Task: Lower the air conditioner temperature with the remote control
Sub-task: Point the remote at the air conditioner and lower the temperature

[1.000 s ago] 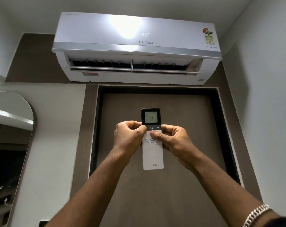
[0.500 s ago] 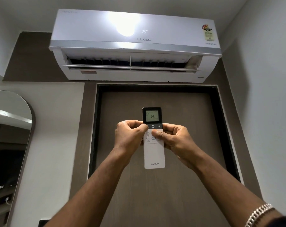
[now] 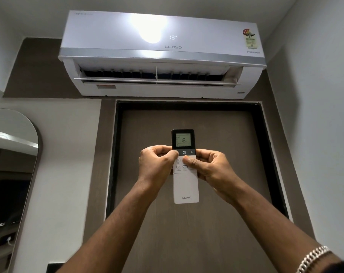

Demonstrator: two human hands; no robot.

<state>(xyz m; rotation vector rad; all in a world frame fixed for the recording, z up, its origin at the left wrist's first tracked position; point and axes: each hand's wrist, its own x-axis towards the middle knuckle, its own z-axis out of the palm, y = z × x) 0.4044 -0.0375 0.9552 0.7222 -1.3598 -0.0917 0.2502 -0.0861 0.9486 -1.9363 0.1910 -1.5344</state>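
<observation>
below the air conditioner (image 3: 161,54), left hand (image 3: 156,166) and right hand (image 3: 210,168) each grip the remote (image 3: 186,186), thumbs on buttons.

On the front panel of the air conditioner (image 3: 161,54), "19°" is displayed in lit digits, with "LLOYD" printed just below and "INVERTER" at the right end under a rating sticker (image 3: 249,38) whose text cannot be read. On the remote control (image 3: 185,180), "18" is shown on the screen, a power symbol and "+" are marked beneath it, and "LLOYD" is printed near the bottom.
</observation>
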